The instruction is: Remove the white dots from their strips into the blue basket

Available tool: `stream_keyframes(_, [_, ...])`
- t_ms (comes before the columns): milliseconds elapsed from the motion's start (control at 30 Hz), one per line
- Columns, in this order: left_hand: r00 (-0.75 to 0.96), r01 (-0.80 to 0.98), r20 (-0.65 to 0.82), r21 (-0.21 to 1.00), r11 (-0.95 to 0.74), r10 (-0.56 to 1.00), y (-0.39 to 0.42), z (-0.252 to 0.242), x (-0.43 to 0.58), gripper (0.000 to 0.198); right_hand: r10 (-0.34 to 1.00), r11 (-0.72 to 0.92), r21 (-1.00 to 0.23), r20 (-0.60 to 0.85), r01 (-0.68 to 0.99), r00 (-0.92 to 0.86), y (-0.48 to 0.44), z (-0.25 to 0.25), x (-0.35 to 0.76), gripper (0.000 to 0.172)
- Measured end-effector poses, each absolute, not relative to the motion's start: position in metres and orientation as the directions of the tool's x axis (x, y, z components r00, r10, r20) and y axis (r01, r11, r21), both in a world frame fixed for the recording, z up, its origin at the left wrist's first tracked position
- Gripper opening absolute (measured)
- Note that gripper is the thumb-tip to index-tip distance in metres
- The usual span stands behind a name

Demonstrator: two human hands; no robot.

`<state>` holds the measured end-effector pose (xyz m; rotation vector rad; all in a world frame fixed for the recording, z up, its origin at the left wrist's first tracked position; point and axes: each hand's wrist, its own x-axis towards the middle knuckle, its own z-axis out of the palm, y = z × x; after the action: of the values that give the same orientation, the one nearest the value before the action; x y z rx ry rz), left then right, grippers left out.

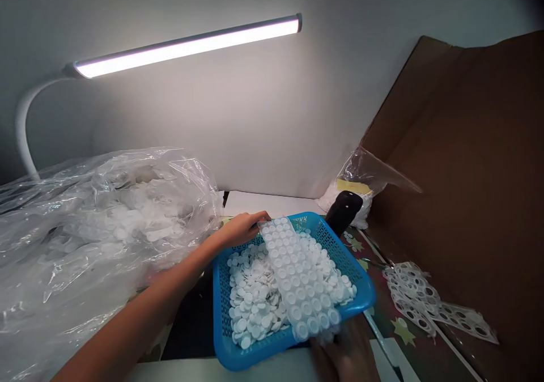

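Note:
A translucent sheet [293, 274] with rows of round, raised cups lies slanted over a blue plastic basket [217, 319]. My left hand [244, 229] reaches across the basket's far left rim, its fingers closed on the far end of the sheet. Many loose, small white discs [255, 297] fill the basket on both sides of the sheet. Below the near rim, at the sheet's near end, is my right hand [346, 353]. It is dark and smeared, and its fingers are partly hidden, so its grip is unclear.
A big clear plastic bag [106, 240] of white pieces fills the left. Punched-out sheet scraps [414, 297] lie right, by a tall cardboard box [476, 161]. Behind the basket are a black handle [344, 209] and a smaller bag [361, 186]. A lamp [191, 45] shines above.

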<state>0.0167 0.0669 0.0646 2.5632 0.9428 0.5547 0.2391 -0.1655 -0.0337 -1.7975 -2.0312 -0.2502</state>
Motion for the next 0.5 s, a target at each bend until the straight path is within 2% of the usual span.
stream_keyframes(100, [0.694, 0.530, 0.253, 0.455, -0.716, 0.674, 0.066, 0.064, 0.015, 0.039, 0.906, 0.145, -0.210, 0.422, 0.967, -0.044, -0.164, -0.035, 0.243, 0.028])
stream_keyframes(333, [0.709, 0.470, 0.293, 0.482, -0.739, 0.642, 0.069, 0.062, 0.011, 0.037, 0.976, 0.139, -0.658, 0.219, 0.740, 0.011, -0.147, -0.028, 0.253, 0.031])
stream_keyframes(433, [0.715, 0.445, 0.305, 0.496, -0.746, 0.629, 0.066, 0.062, 0.012, 0.037, 0.997, 0.043, -0.799, 0.077, 0.600, 0.030, -0.157, -0.032, 0.261, 0.029])
stream_keyframes(500, [0.724, 0.428, 0.306, 0.505, -0.750, 0.618, 0.064, 0.063, 0.014, 0.034, 0.995, -0.045, -0.851, 0.008, 0.524, 0.099, -0.180, -0.039, 0.267, 0.025])
